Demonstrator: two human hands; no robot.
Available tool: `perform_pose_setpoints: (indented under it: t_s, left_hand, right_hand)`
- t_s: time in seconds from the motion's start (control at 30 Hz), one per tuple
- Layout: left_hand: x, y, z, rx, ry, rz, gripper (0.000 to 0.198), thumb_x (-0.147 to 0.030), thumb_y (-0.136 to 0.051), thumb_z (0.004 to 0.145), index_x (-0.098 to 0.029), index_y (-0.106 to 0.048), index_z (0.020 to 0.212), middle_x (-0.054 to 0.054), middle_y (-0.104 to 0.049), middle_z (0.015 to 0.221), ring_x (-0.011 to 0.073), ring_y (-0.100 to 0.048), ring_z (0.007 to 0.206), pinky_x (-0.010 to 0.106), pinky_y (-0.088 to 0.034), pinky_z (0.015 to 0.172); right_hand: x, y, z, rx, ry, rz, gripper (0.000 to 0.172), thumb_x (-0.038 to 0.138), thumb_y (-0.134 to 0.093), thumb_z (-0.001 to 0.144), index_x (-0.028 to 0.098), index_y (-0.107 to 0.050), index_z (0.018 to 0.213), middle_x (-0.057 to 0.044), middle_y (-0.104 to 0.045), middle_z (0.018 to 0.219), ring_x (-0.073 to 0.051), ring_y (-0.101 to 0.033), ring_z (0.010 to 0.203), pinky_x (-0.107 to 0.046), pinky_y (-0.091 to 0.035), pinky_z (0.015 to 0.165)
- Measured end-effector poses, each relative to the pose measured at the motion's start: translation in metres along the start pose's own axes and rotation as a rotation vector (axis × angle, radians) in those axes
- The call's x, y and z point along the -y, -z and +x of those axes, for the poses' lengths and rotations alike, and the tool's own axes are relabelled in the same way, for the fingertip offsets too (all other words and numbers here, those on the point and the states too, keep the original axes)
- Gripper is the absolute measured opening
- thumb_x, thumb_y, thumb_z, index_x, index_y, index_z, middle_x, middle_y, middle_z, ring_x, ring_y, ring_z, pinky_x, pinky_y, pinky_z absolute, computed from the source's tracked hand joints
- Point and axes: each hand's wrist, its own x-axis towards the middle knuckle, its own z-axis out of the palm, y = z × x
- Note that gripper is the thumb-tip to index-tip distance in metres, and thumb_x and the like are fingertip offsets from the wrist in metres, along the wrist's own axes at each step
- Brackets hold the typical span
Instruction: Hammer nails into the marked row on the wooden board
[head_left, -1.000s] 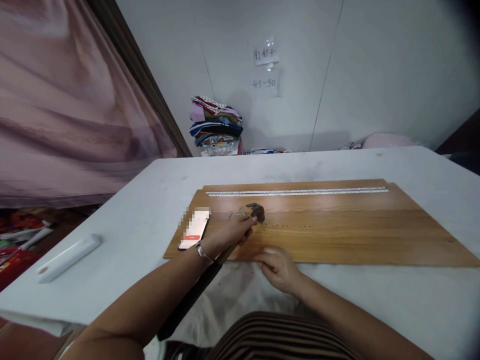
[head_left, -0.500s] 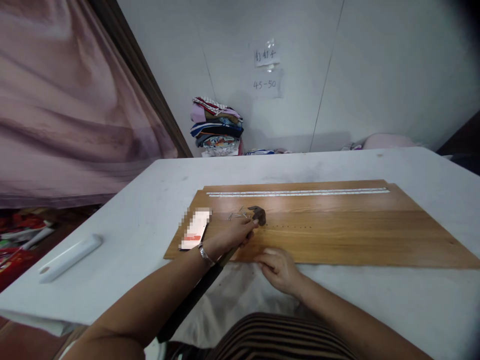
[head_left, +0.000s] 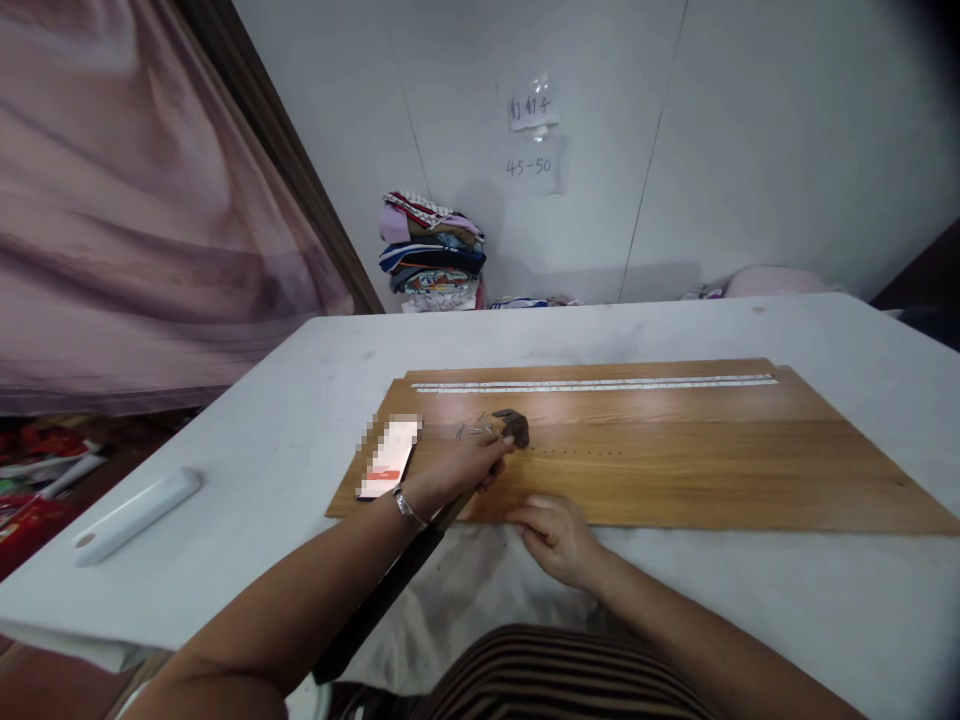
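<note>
My left hand (head_left: 466,466) is closed round a hammer (head_left: 514,428) just below its dark metal head, and the long dark handle runs back under my forearm. The head hovers over the left end of a row of small nails (head_left: 577,453) set in a long wooden board (head_left: 712,470). Several loose nails (head_left: 471,430) lie on the board just beyond the hammer head. My right hand (head_left: 556,535) rests at the board's near edge with its fingers curled on the wood; nothing shows in it.
A phone (head_left: 388,458) lies on the board's left end. Two white strips (head_left: 592,383) run along the board's far side. A white bar-shaped object (head_left: 139,515) lies on the white table (head_left: 300,400) at the left. Folded clothes (head_left: 431,252) are stacked by the wall.
The hammer head dipped slightly and came back up to about where it was; both hands otherwise stay in place.
</note>
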Motion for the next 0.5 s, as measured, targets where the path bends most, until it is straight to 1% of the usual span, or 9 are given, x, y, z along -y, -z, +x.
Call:
perform_pose_setpoints:
  t_s: [0.17,0.4,0.5]
  left_hand:
    - [0.0032,-0.0016,0.0025,0.004,-0.031,0.032,0.041,-0.057,-0.045,0.086,-0.017,-0.054,0.093,-0.005,-0.044,0.061,0.0067,-0.035,0.045,0.021,-0.028,0.042]
    - [-0.0041,0.0037,-0.0003,0.040,-0.070,0.004,0.043,-0.059,-0.049,0.084,-0.017,-0.054,0.092,-0.005,-0.044,0.062,0.0064,-0.037,0.047,0.019,-0.031,0.043]
    - [-0.0054,0.0047,-0.0014,0.043,-0.094,-0.022,0.043,-0.059,-0.050,0.083,-0.017,-0.055,0.091,-0.005,-0.044,0.061,0.0062,-0.037,0.047,0.019,-0.030,0.043]
  right_hand:
    - [0.0004,-0.0003,-0.0001,-0.002,-0.006,0.000,0.023,0.015,-0.049,0.088,0.020,-0.069,0.097,-0.003,-0.063,0.072,-0.016,-0.058,0.066,-0.026,-0.040,0.059]
    - [0.0014,0.0010,0.0003,-0.008,0.002,0.003,0.022,0.015,-0.049,0.089,0.019,-0.069,0.098,-0.004,-0.065,0.074,-0.016,-0.059,0.066,-0.026,-0.039,0.058]
    - [0.0007,0.0004,-0.0009,-0.012,0.002,0.000,0.023,0.014,-0.049,0.089,0.020,-0.069,0.099,-0.004,-0.065,0.074,-0.016,-0.059,0.067,-0.026,-0.040,0.059]
